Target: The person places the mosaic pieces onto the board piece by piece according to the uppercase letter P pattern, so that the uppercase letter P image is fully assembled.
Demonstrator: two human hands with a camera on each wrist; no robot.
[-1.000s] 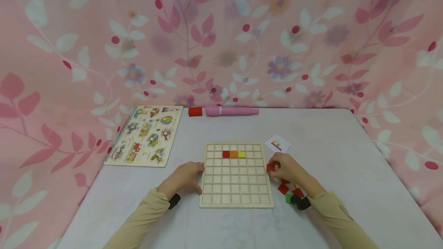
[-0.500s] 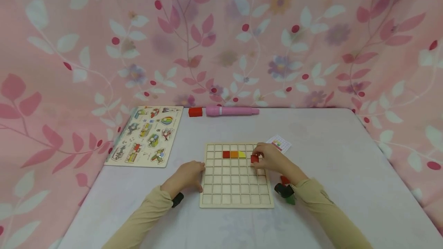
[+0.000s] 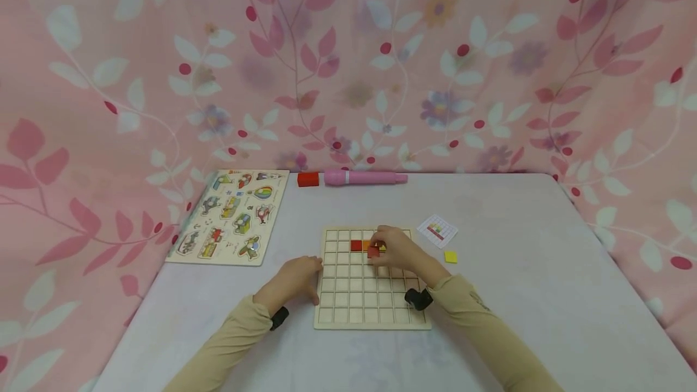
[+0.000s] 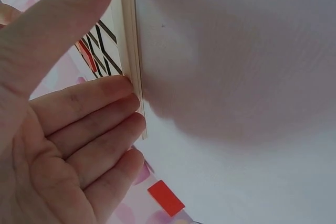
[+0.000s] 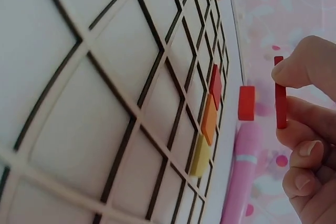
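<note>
My right hand pinches a red square tile between thumb and fingers, lifted above the wooden grid board. Beneath it a red tile, an orange tile and a yellow tile sit in a row in the board's cells. In the head view that hand partly covers the orange and yellow ones. My left hand lies at the board's left edge. Its fingers are fairly straight, and their tips touch the rim in the left wrist view.
A small pattern card and a loose yellow tile lie right of the board. At the back are a red block and a pink marker-like stick. A picture puzzle board lies back left.
Carrying the red tile, my right hand has moved left from beside the board to over its upper middle. The sleeve now hides most loose tiles on the right. My left hand stays put.
</note>
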